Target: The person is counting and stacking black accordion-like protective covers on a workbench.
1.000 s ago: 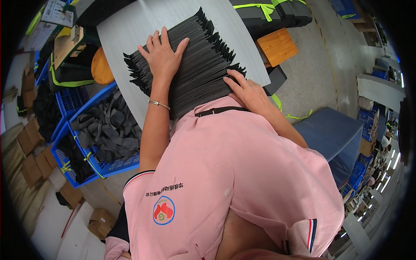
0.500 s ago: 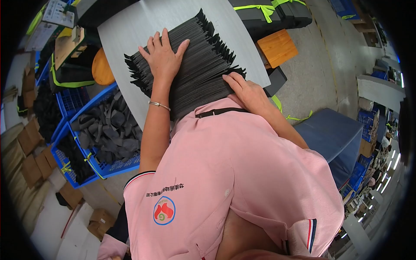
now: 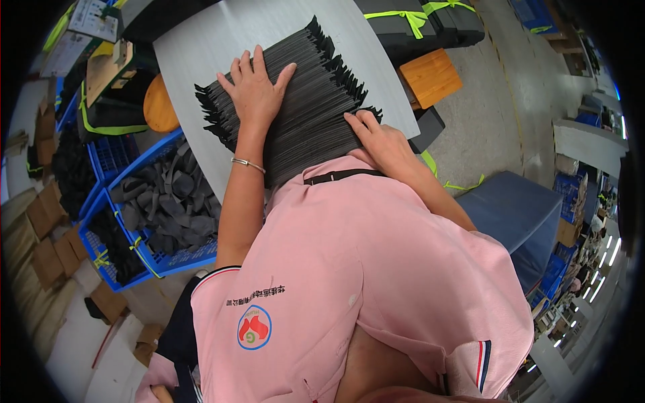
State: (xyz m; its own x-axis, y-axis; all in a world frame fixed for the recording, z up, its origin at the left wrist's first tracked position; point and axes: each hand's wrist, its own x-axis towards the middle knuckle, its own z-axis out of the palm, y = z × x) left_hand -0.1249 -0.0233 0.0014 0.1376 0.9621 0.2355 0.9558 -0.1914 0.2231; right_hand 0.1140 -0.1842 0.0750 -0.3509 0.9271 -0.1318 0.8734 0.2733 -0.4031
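Observation:
A long row of thin dark grey and black fabric pieces (image 3: 309, 101) is packed face to face on a pale grey tabletop (image 3: 201, 47). Ragged black ends stick out along both sides of the row. Across its left part lies my left hand (image 3: 259, 97), fingers spread and flat on the upper edges, holding nothing. At the right side, close to my body, my right hand (image 3: 381, 141) has its fingers bent together over the ends of the pieces, where a small gap splits the row. Its thumb is hidden. The near end of the row reaches my pink shirt (image 3: 349, 228).
Left of the table stand blue plastic crates (image 3: 181, 258) heaped with dark grey offcuts (image 3: 168, 195). Wooden stools (image 3: 430, 77) flank the table. Black bundles with neon ties (image 3: 403, 27) lie beyond; a blue-grey covered box (image 3: 510, 208) is at right. Another person's sleeve (image 3: 158, 376) shows lower left.
Both my hands keep nearly the same places on the row, and the fabric pieces look unchanged. At the lower left, more of the other person has come into view.

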